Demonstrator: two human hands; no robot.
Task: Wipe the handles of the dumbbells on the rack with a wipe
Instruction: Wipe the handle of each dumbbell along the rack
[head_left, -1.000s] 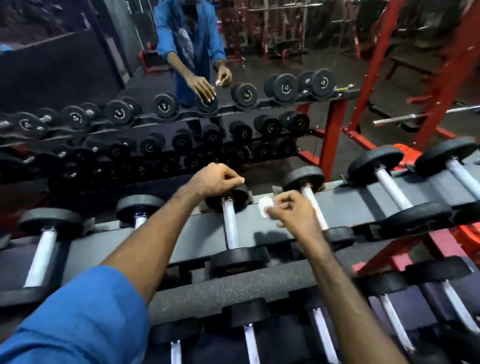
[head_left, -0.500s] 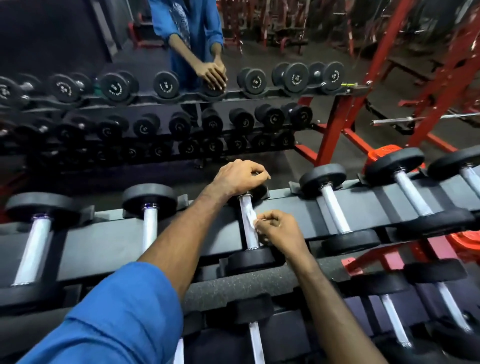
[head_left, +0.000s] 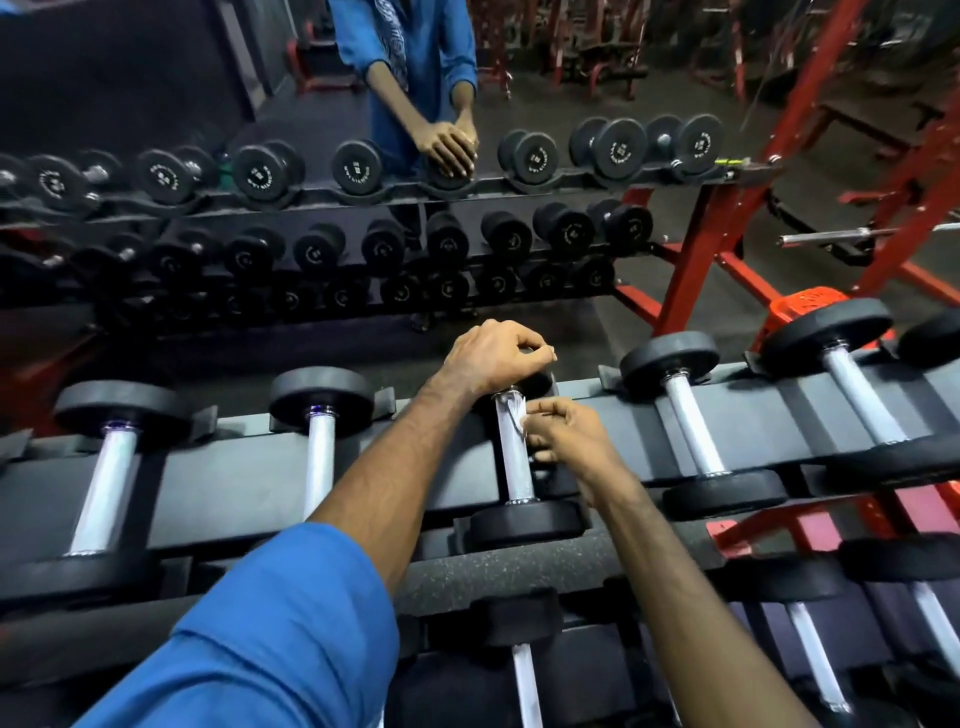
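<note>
Wall mirror (head_left: 156, 78), red machine frames (head_left: 691, 260), steel barbell (head_left: 857, 236), dark floor (head_left: 727, 306)

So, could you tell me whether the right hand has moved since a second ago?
Yes. The right hand with the wipe has shifted left, from beside the neighbouring dumbbell onto the handle that the left hand steadies.

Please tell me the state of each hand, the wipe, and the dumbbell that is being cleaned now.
left hand: closed over the far head of the dumbbell.
right hand: pinching the wipe against the handle.
wipe: small, white, pressed on the handle's upper part.
dumbbell: lying in the rack.
</note>
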